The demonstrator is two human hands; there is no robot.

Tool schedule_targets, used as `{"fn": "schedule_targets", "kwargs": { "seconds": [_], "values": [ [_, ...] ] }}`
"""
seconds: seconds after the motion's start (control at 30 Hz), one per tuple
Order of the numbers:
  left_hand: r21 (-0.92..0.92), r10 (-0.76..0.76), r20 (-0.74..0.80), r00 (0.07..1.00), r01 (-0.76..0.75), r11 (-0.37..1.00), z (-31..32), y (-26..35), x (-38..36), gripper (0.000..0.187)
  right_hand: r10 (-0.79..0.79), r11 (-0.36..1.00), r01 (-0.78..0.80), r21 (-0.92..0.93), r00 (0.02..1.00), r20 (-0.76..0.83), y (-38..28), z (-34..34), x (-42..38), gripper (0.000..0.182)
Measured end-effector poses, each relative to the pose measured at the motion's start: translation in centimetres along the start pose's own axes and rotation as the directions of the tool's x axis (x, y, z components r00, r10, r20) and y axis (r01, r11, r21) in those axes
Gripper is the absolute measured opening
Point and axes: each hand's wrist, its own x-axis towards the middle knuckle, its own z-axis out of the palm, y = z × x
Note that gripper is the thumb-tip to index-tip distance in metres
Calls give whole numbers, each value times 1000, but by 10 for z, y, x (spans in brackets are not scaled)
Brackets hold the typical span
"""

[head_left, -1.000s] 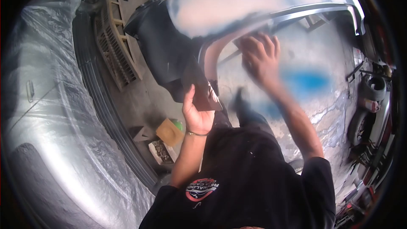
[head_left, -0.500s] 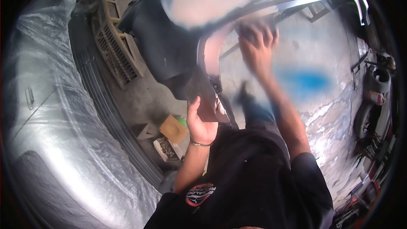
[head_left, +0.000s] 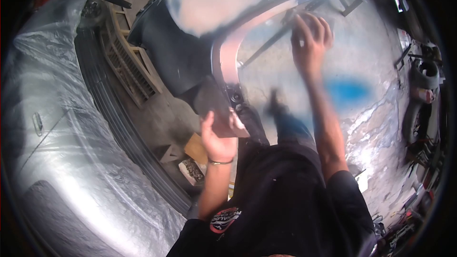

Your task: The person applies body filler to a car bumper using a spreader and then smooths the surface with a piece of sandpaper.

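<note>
A car panel [head_left: 228, 57] with a dark and pale pink surface and a curved arch edge fills the upper middle. My left hand [head_left: 220, 138] grips the lower end of the panel, a dark flap, with the thumb on the near face and fingertips showing at its right edge. Off to the right of the arch, my right hand [head_left: 312, 38] hangs over the floor with its fingers bent and spread, and nothing can be made out in it. A dark bar runs from beside the arch toward this hand.
A plastic-covered car [head_left: 71, 128] stands at the left, beside a long dark ribbed strip [head_left: 119, 119]. Near it are a slatted wooden frame [head_left: 128, 62], a yellowish piece [head_left: 195, 148] and a small box [head_left: 191, 171]. Car parts [head_left: 423, 78] line the right side.
My right hand has come off the arch edge and moved right, its fingers now apart from the panel. My left hand, still gripping, has shifted slightly left with the panel in view.
</note>
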Motion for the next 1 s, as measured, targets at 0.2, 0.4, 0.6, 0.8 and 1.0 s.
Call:
{"fn": "schedule_targets", "kwargs": {
  "seconds": [0.2,0.4,0.6,0.8,1.0],
  "values": [
    [236,386,79,919,-394,888,2,76,79,38,270,661,-344,667,938,215,-6,7,-59,42],
    [158,271,142,952,-293,943,-47,103,163,32,376,401,-309,862,914,153,-30,36,-49,47],
    [226,295,88,951,-307,924,-43,99,158,31,370,347,-248,904,922,111,-49,57,-55,51],
    [240,236,126,964,-260,935,-47,105,156,33,303,573,-157,804,952,-30,-57,96,-68,51],
    [299,165,170,971,-211,931,-49,115,160,34,215,606,-184,774,975,64,-24,100,-105,53]
  ]
}}
